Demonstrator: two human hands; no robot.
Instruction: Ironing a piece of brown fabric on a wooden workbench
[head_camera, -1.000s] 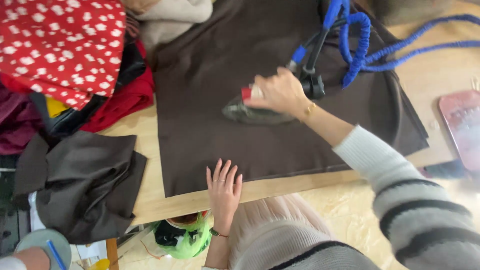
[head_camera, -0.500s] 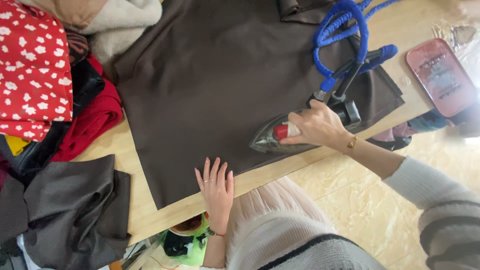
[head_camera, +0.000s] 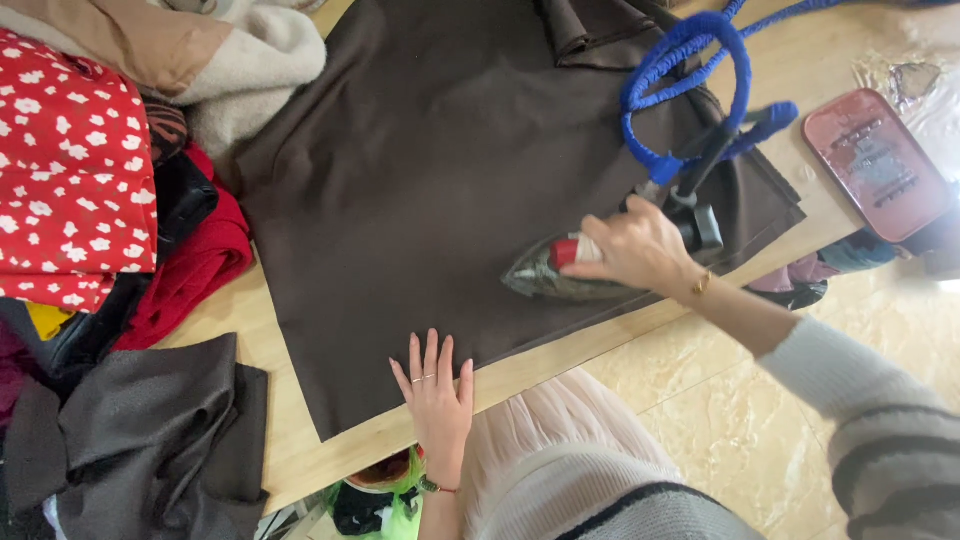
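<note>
Your right hand (head_camera: 635, 250) is closed around the handle of a dark, wedge-shaped steam iron with a red knob (head_camera: 560, 272), gripping it from above. The iron sits flat on a large sheet of dark brown woven cloth (head_camera: 420, 180), near the cloth's near edge and toward its right-hand corner. The iron's long axis runs roughly left to right across your view, its pointed nose aimed left, toward the open middle of the cloth and toward your other hand. A coiled blue hose and cord (head_camera: 690, 80) rises from the iron's heel and loops away over the far right of the cloth.

Your left hand (head_camera: 437, 390) lies open, palm down, fingers spread and pointing away from you, pressing the near edge of the brown cloth flat where it meets the bare board. It sits to the left of the iron and nearer your body, well apart from the nose. The right hand is the one on the iron; the left only holds the fabric.

The cloth is spread on a pale wooden tabletop (head_camera: 300, 460). To the left are a red fabric with white flowers (head_camera: 70, 170), a plain red cloth (head_camera: 195, 270) beneath it, a cream fleece piece (head_camera: 255, 70) and a crumpled dark grey cloth (head_camera: 140, 430). A flat reddish iron rest (head_camera: 875, 165) lies at the right. Below is a glossy beige tiled floor (head_camera: 740, 440).
</note>
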